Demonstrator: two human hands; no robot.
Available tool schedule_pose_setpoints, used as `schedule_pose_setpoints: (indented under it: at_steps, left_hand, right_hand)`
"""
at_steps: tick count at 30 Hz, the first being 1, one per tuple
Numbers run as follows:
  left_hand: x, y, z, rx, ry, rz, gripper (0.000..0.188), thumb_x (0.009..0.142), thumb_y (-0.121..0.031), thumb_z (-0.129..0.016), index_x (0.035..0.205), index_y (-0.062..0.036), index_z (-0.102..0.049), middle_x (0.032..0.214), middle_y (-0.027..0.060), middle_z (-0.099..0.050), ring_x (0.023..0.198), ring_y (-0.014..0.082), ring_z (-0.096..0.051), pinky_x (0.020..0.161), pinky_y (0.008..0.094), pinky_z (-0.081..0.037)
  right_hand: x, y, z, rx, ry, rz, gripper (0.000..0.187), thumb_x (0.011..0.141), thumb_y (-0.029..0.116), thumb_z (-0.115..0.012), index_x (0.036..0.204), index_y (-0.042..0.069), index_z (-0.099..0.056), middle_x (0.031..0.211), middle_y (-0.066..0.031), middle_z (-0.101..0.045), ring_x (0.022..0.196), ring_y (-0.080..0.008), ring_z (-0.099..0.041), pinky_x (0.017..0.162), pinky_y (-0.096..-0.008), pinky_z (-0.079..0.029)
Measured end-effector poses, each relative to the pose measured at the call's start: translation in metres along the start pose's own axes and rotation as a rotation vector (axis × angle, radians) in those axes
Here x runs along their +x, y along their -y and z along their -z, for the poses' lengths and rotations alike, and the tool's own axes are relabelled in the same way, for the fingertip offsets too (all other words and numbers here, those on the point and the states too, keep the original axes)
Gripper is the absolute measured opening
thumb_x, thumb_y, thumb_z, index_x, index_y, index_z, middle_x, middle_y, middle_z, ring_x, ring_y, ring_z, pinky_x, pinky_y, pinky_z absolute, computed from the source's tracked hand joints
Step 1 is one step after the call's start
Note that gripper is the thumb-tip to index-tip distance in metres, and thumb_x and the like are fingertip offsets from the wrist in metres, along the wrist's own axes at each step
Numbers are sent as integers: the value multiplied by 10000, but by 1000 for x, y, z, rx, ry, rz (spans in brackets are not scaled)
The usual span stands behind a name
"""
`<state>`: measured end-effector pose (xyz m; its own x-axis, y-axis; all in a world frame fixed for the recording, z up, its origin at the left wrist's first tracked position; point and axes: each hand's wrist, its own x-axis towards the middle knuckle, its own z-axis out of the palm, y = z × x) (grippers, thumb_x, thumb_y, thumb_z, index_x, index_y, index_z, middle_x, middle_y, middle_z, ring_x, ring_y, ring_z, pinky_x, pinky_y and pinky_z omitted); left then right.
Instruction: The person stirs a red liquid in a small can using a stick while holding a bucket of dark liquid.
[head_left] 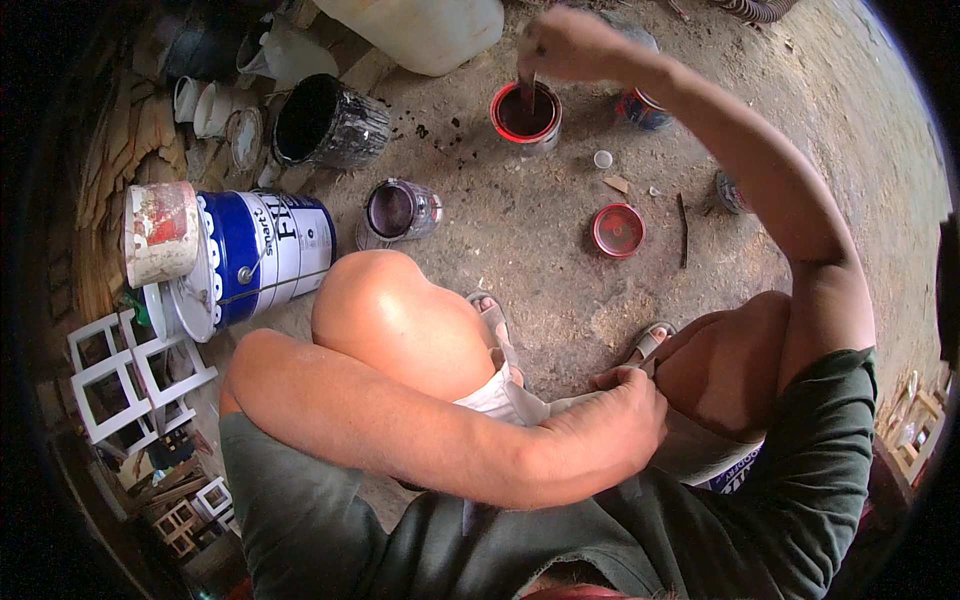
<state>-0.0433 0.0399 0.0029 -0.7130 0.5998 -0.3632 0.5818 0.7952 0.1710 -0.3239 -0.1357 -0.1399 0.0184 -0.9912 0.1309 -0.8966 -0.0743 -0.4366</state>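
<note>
1. Small red-rimmed paint tin (525, 113) stands upright on the dirt floor (520, 230), at about 12 o'clock in the view. It holds dark reddish-brown liquid.
2. Stir stick (527, 92) stands nearly upright in the tin, lower end in the liquid.
3. Right hand (565, 43) is directly above the tin, fingers clenched around the top of the stick. The arm reaches out from 4 o'clock, elbow bent.
4. Left hand (612, 425) rests low in the view at about 5 o'clock, lying across the lap between the knees. Fingers curled loosely against pale cloth; cannot tell whether it grips anything.
5. Red round lid (618, 230) lies flat on the floor at about 4 o'clock from the tin, well apart from it.
6. Small white cap (602, 158) lies between tin and lid, near the tin at 4 o'clock.
7. Open tin with purple inside (397, 212) lies tilted at 8 o'clock from the red-rimmed tin.
8. Large black bucket (328, 122) lies on its side at 9 o'clock, mouth facing the camera.
9. Blue and white paint drum (262, 255) lies on its side farther out at 8 o'clock; a stained white pot (160, 232) touches its left end.
10. White plastic jug (425, 30) sits at 11 o'clock, near the top edge.
</note>
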Motion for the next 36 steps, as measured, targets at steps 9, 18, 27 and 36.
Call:
schedule_pose_setpoints:
  at_steps: [9,18,27,36]
  left_hand:
    - [2,5,-4,20,-67,-21,206,875,-250,-532,995,-114,-628,894,50,-599,823,199,-560,656,331,-376]
    - [3,3,-7,-9,-8,-4,242,882,-186,-529,1002,-72,-706,905,80,-653,851,253,-596,694,405,-450]
    - [4,2,-12,6,-30,-5,222,856,-247,-548,990,-108,-656,894,41,-614,832,197,-571,667,332,-375]
    - [-2,5,-5,21,0,-38,241,859,-254,-546,1003,-95,-656,904,39,-612,856,193,-569,668,326,-366]
  right_hand:
    - [-9,-10,-78,-145,-15,-42,220,844,223,-613,945,50,-704,915,-135,-697,945,-320,-690,767,-430,-575]
    - [0,-30,-68,-525,173,332,176,815,184,-668,892,38,-731,924,-131,-702,934,-288,-698,642,-430,-587]
    - [-15,-5,-81,-113,41,-65,253,801,258,-698,983,84,-721,966,-138,-701,957,-276,-693,722,-407,-590]
    - [-11,-1,-65,-249,174,-60,190,791,242,-674,891,88,-723,988,-119,-721,962,-278,-702,715,-423,-584]
